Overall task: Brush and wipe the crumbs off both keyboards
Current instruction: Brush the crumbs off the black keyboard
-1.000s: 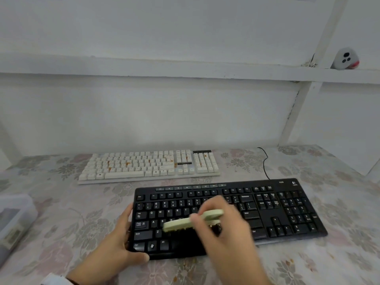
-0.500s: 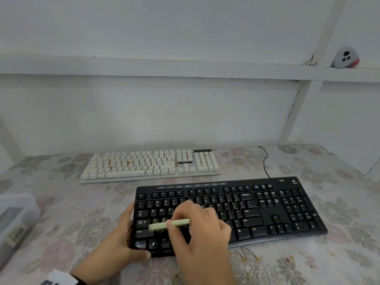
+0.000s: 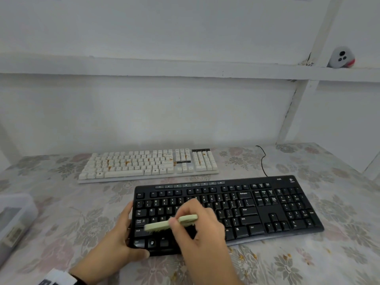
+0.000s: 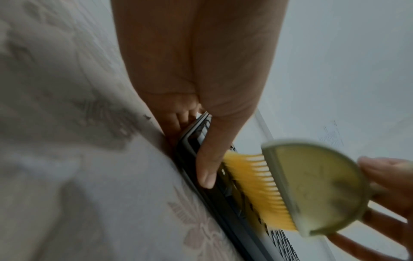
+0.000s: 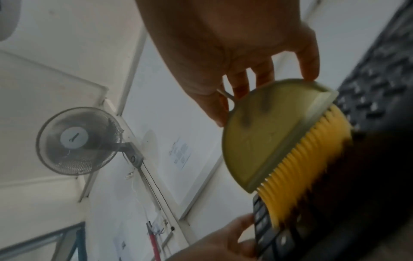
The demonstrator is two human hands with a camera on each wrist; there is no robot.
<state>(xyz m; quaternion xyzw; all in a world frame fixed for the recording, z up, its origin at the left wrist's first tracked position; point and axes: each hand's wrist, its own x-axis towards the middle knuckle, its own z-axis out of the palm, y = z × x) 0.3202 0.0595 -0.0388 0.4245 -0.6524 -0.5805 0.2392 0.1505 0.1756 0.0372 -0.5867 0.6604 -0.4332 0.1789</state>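
Note:
A black keyboard point(image 3: 267, 204) lies at the front of the table, its left end tilted up. My left hand point(image 3: 121, 241) grips that left end, thumb point(image 4: 208, 159) on the front edge and fingers behind. My right hand point(image 3: 197, 231) holds a pale green half-round brush point(image 3: 170, 223) with yellow bristles point(image 4: 257, 192) point(image 5: 308, 167) set on the lower-left keys. A white keyboard point(image 3: 148, 165) with orange crumbs on its keys lies behind, untouched. A few crumbs point(image 3: 287, 255) lie on the cloth in front of the black keyboard.
A floral cloth point(image 3: 61, 223) covers the table. A clear plastic box point(image 3: 14, 219) stands at the left edge. A black cable point(image 3: 263, 161) runs back from the black keyboard. A small grey device point(image 3: 341, 57) sits on the wall ledge. A fan point(image 5: 78, 141) hangs on the wall.
The brush swept left across the lower keys, then came a little back to the right. My left hand has kept its hold on the keyboard's left end.

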